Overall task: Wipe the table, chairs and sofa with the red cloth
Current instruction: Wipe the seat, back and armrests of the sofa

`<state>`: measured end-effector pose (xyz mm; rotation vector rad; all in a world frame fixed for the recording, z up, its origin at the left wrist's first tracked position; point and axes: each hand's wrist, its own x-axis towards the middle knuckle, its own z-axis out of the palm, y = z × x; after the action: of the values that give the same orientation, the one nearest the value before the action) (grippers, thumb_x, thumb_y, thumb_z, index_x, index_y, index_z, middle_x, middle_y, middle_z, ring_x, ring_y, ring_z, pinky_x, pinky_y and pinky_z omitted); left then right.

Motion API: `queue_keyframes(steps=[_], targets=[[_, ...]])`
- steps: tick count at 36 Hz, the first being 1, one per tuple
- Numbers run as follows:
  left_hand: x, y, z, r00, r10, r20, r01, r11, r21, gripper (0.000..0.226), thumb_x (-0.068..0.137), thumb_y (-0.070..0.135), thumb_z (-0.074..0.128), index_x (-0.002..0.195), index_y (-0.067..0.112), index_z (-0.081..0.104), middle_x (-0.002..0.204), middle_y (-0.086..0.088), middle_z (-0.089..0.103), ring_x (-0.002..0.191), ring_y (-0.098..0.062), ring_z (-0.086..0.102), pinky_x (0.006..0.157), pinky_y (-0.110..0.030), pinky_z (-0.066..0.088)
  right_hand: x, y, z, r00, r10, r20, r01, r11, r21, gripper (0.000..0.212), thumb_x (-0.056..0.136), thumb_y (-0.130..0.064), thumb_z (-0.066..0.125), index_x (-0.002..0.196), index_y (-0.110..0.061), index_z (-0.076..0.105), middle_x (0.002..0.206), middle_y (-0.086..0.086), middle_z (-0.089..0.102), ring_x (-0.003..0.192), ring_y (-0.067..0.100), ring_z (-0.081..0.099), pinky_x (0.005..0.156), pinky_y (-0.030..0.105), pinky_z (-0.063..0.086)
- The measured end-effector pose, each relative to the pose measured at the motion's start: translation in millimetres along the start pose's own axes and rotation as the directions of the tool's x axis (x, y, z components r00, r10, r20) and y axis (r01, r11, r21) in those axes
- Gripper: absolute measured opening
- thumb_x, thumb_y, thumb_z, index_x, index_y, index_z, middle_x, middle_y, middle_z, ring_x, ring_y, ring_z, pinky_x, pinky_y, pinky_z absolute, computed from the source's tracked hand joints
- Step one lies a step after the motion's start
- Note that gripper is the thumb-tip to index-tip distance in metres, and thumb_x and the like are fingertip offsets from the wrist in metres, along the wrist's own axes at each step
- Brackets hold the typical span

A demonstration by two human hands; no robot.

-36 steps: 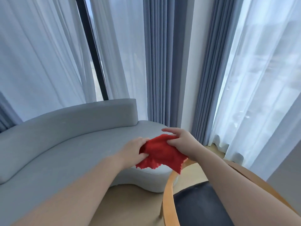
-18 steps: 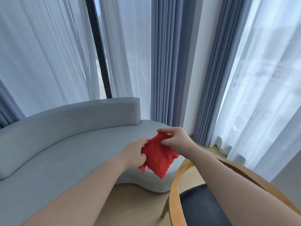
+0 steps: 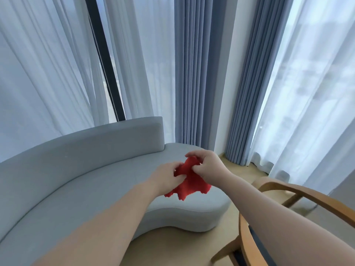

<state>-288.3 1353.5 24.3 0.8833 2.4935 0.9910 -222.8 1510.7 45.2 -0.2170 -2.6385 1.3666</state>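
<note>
Above the rounded end of the sofa (image 3: 86,169), your left hand (image 3: 167,176) and right hand (image 3: 206,166) both pinch the red cloth (image 3: 189,184) with curled fingers. It is bunched between them, its ragged lower edge hanging free. The grey seat lies beneath, and the backrest curves off to the left. A wooden chair (image 3: 307,194) stands under your right forearm, near the sofa's end, with blue curtains (image 3: 194,73) behind.

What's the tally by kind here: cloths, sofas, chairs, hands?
red cloth: 1
sofa: 1
chair: 1
hands: 2, left hand and right hand, both gripping the cloth
Total: 5
</note>
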Motion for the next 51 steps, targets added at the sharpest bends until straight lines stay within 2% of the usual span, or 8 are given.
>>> queue_keyframes(steps=[13, 17, 21, 27, 29, 35, 43, 51], targets=[[75, -36, -20, 0.997, 0.044, 0.07, -0.054, 0.986, 0.157, 0.016, 0.087, 0.019, 0.049, 0.072, 0.019, 0.056, 0.084, -0.006, 0.056, 0.054, -0.023, 0.06, 0.044, -0.03, 0.047, 82, 22, 7, 0.998, 0.048, 0.032, -0.041, 0.982, -0.185, 0.018, 0.079, -0.005, 0.062, 0.082, -0.021, 0.067, 0.084, -0.002, 0.066, 0.076, 0.016, 0.062, 0.071, 0.026, 0.052], [111, -40, -24, 0.997, 0.07, -0.036, -0.064, 0.988, 0.143, 0.024, 0.092, 0.029, 0.05, 0.068, 0.03, 0.055, 0.08, 0.001, 0.052, 0.067, -0.025, 0.063, 0.061, -0.033, 0.049, 124, 29, -1, 0.998, 0.042, 0.048, -0.033, 0.984, -0.173, 0.021, 0.076, -0.004, 0.058, 0.08, -0.023, 0.066, 0.094, 0.004, 0.07, 0.083, 0.02, 0.064, 0.075, 0.033, 0.054], [145, -44, -29, 0.997, 0.066, -0.051, -0.059, 0.991, 0.122, 0.021, 0.095, 0.023, 0.048, 0.076, 0.027, 0.057, 0.077, -0.004, 0.059, 0.057, -0.026, 0.06, 0.052, -0.036, 0.05, 167, 35, -12, 0.995, -0.004, 0.101, 0.017, 0.992, -0.125, 0.032, 0.072, 0.002, 0.05, 0.075, -0.026, 0.063, 0.09, 0.001, 0.07, 0.08, 0.023, 0.066, 0.072, 0.035, 0.056], [196, -48, -43, 0.984, 0.025, -0.175, -0.018, 0.999, 0.038, 0.022, 0.092, 0.011, 0.049, 0.101, 0.012, 0.068, 0.097, -0.002, 0.064, 0.087, -0.015, 0.06, 0.082, -0.032, 0.047, 224, 48, -27, 0.989, -0.099, 0.113, 0.119, 0.975, -0.186, 0.028, 0.076, 0.001, 0.054, 0.079, -0.025, 0.065, 0.084, -0.002, 0.069, 0.08, 0.014, 0.063, 0.074, 0.026, 0.053], [211, -50, -46, 0.998, -0.014, -0.067, 0.023, 0.992, 0.124, 0.025, 0.092, 0.016, 0.052, 0.113, 0.019, 0.066, 0.11, 0.002, 0.065, 0.103, -0.013, 0.058, 0.092, -0.028, 0.043, 240, 49, -32, 0.972, -0.124, 0.199, 0.175, 0.949, -0.263, 0.025, 0.076, -0.001, 0.056, 0.083, -0.021, 0.068, 0.087, -0.002, 0.069, 0.084, 0.015, 0.063, 0.078, 0.03, 0.053], [260, -38, -70, 0.978, 0.041, -0.206, -0.05, 0.998, -0.039, 0.032, 0.089, 0.027, 0.064, 0.119, 0.022, 0.06, 0.114, 0.009, 0.06, 0.108, -0.008, 0.054, 0.096, -0.025, 0.04, 281, 51, -53, 0.979, -0.139, 0.147, 0.175, 0.946, -0.273, 0.016, 0.08, -0.007, 0.063, 0.083, -0.022, 0.065, 0.079, -0.007, 0.063, 0.072, 0.009, 0.057, 0.061, 0.018, 0.043], [314, -58, -70, 0.999, 0.019, -0.025, -0.025, 0.963, -0.267, 0.028, 0.078, 0.024, 0.071, 0.104, 0.027, 0.061, 0.088, 0.008, 0.07, 0.083, -0.009, 0.066, 0.077, -0.03, 0.055, 332, 47, -67, 0.992, -0.127, -0.026, 0.123, 0.986, -0.116, 0.018, 0.078, -0.003, 0.065, 0.077, -0.021, 0.066, 0.071, -0.014, 0.063, 0.06, -0.005, 0.056, 0.057, 0.008, 0.044], [392, -110, -85, 0.995, 0.048, 0.093, -0.029, 0.981, -0.193, 0.021, 0.079, 0.005, 0.049, 0.094, 0.017, 0.058, 0.074, -0.006, 0.066, 0.062, -0.023, 0.065, 0.056, -0.03, 0.054, 385, 80, -50, 0.99, 0.018, -0.141, -0.057, 0.959, -0.276, 0.013, 0.083, -0.017, 0.064, 0.091, -0.026, 0.066, 0.089, -0.009, 0.066, 0.087, 0.014, 0.061, 0.08, 0.029, 0.048]])
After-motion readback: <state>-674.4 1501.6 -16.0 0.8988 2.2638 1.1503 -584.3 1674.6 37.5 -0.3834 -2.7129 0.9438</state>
